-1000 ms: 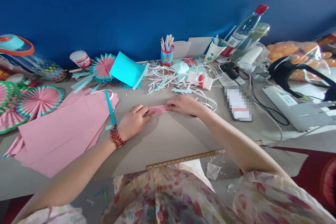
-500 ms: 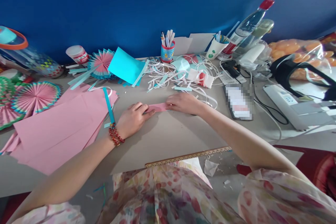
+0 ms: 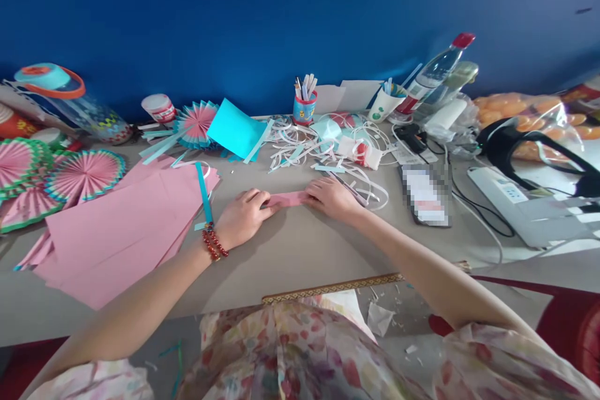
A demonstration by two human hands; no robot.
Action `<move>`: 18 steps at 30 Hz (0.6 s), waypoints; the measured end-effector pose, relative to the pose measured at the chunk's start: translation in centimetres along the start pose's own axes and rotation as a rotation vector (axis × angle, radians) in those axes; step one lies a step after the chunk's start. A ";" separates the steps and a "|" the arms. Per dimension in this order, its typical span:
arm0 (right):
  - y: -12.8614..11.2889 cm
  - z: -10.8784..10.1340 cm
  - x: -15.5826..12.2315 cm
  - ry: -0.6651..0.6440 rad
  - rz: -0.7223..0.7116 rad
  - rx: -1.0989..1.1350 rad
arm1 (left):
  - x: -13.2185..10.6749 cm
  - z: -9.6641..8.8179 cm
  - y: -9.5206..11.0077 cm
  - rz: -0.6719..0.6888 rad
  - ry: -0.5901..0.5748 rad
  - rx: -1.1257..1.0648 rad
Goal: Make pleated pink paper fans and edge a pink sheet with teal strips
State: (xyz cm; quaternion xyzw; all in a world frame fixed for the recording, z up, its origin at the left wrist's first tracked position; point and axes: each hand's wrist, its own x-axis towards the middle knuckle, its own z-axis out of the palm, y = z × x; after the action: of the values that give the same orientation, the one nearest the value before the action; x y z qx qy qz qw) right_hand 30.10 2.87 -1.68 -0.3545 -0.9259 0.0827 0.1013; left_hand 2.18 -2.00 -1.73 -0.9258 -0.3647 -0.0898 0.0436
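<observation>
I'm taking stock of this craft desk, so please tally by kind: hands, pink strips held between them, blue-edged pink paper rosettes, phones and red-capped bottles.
Hands: 2, left hand and right hand
Held pink strip: 1
Blue-edged rosettes: 2, near rosette and far rosette
Phone: 1
Red-capped bottle: 1
Total: 7

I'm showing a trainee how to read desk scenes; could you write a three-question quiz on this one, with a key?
1. What do the left hand and right hand hold between them?
2. True or false: the beads are worn on the left arm.
3. Where does the phone lie? A, between the hands; B, left of both hands; C, right of both hands.

Key: 1. A pink strip; 2. True; 3. C.
</observation>
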 end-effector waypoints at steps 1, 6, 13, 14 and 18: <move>0.1 -0.2 0.1 -0.017 0.000 0.003 | 0.0 0.0 0.0 -0.001 -0.005 -0.003; -0.5 -0.7 -0.1 -0.083 0.079 -0.191 | 0.0 -0.1 0.1 -0.017 -0.006 -0.008; -2.1 -0.4 -0.6 -0.124 0.105 -0.389 | -0.1 -0.1 -0.2 -0.015 -0.004 -0.066; -2.1 -0.6 -0.6 -0.128 0.109 -0.385 | -0.2 -0.1 -0.3 -0.016 0.001 -0.088; -2.6 -1.7 -0.1 -0.086 0.123 -0.362 | -0.4 0.2 -0.5 -0.080 0.055 -0.203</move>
State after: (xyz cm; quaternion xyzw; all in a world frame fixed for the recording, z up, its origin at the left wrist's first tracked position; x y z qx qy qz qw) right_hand 28.94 0.98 0.53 -0.4190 -0.9057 -0.0640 -0.0091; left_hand 1.59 -1.83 -1.97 -0.9072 -0.3893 -0.1531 -0.0441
